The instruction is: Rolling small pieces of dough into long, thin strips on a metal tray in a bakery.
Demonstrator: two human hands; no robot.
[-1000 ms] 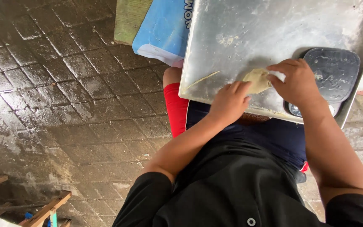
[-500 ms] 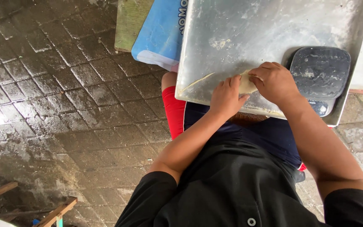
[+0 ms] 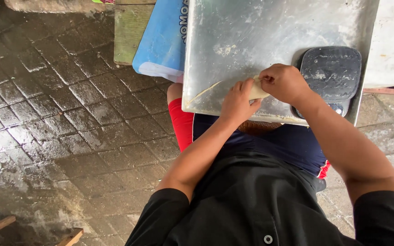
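Both hands, left hand [image 3: 235, 101] and right hand [image 3: 282, 83], now pinch the pale dough piece [image 3: 257, 89] shut-fingered at frame centre on the metal tray [image 3: 251, 36], having shifted left from the black scale [image 3: 331, 73].

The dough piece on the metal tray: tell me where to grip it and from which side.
Grip the dough piece at its two ends, coming from above. It lies flat and low on the metal tray, so only its top and ends offer hold. The left hand already presses its near end and the right hand pinches the far end with its fingers.
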